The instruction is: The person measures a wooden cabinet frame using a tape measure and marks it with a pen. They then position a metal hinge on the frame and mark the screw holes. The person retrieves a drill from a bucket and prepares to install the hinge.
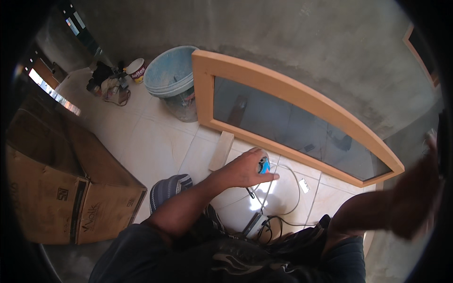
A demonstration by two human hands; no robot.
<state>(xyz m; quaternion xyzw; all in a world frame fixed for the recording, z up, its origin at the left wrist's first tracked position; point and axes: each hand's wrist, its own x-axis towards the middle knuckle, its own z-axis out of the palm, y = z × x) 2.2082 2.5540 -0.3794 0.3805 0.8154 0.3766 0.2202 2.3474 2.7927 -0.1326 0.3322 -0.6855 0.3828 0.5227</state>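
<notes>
My left hand (245,169) is closed round a small, rounded blue and black object (264,165), mostly covered by my fingers, so its kind is unclear. Just beyond it, a wooden window frame (264,70) with a curved top and dark glass (283,113) stands on edge by the wall. Raised at the far right, my right hand (417,198) is smeared by motion and dark. Its fingers cannot be made out.
A light wood block (222,151) lies against the frame's base. Pale cable (298,191) loops over the tiles beside a power strip (256,225). A large bucket (172,78) stands behind the frame's left end; a cardboard box (45,198) is at left, with a small tub (137,70) farther back.
</notes>
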